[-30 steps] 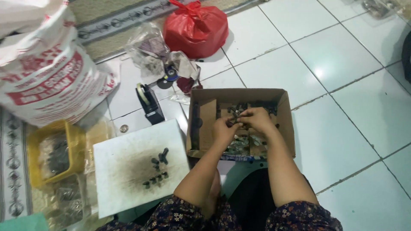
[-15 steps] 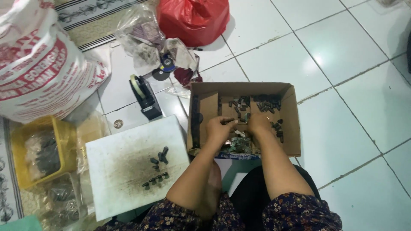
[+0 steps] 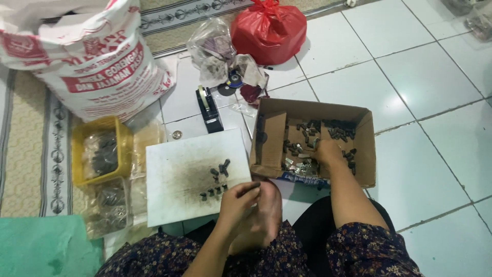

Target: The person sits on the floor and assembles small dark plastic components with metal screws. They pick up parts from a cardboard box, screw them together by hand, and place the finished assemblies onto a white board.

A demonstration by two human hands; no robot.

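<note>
Right hand (image 3: 328, 152) reaching into cardboard box (image 3: 366, 154), fingers curling among small metal parts (image 3: 302, 138); left hand (image 3: 237, 197) hovering beside white board (image 3: 174, 174), grip impossible to tell.

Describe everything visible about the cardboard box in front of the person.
The cardboard box is brown, shallow and open-topped, with one flap folded inward on its left side. It sits flat on the white tiled floor, beside the stained white board. Small dark metal parts and some silvery ones lie loose inside. The right hand reaches into it.
</note>
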